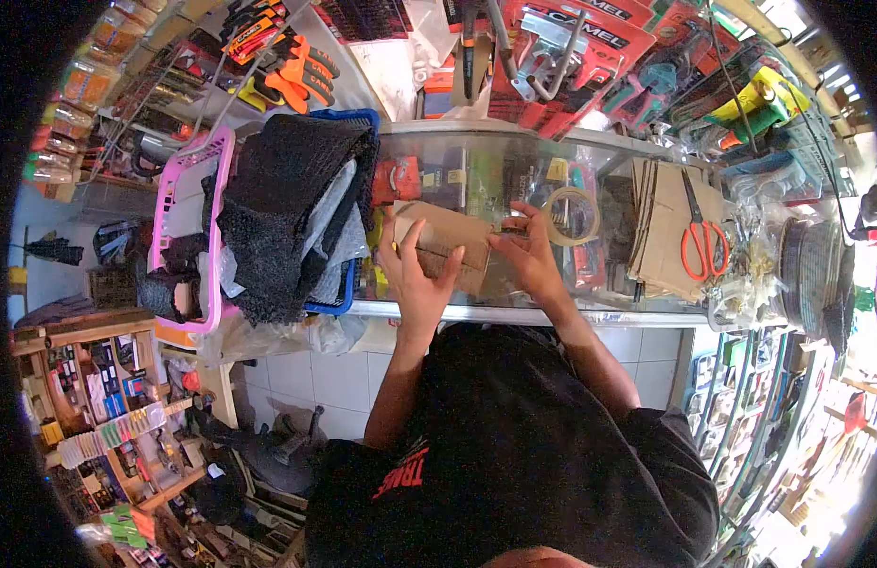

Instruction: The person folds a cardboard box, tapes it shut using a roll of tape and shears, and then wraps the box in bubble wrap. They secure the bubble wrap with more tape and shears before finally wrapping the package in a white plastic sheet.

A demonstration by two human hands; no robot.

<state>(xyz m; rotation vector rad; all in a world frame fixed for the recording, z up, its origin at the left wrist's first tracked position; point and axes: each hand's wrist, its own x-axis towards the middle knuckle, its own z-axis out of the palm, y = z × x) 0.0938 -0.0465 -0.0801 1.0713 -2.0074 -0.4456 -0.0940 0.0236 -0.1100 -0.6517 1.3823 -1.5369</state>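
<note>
A brown cardboard box [443, 227], small and flat-sided, is held over the glass counter in front of me. My left hand [419, 270] grips its left and near side, with the fingers spread across the cardboard. At the right end of the box is my right hand [528, 251], its thumb and bent fingers closed on the edge; a small dark bit shows between them, too small to name. Just right of that hand a roll of clear tape [594, 216] lies on the glass. Orange-handled scissors [694, 223] rest on a stack of cut cardboard pieces [649, 232] farther right.
On the left stand a pink basket [218, 227] and a blue basket [351, 275] heaped with black bubble wrap [287, 180]. Packaged tools [552, 66] crowd the back of the glass counter [514, 310]. A dark spool [803, 265] sits at the right end.
</note>
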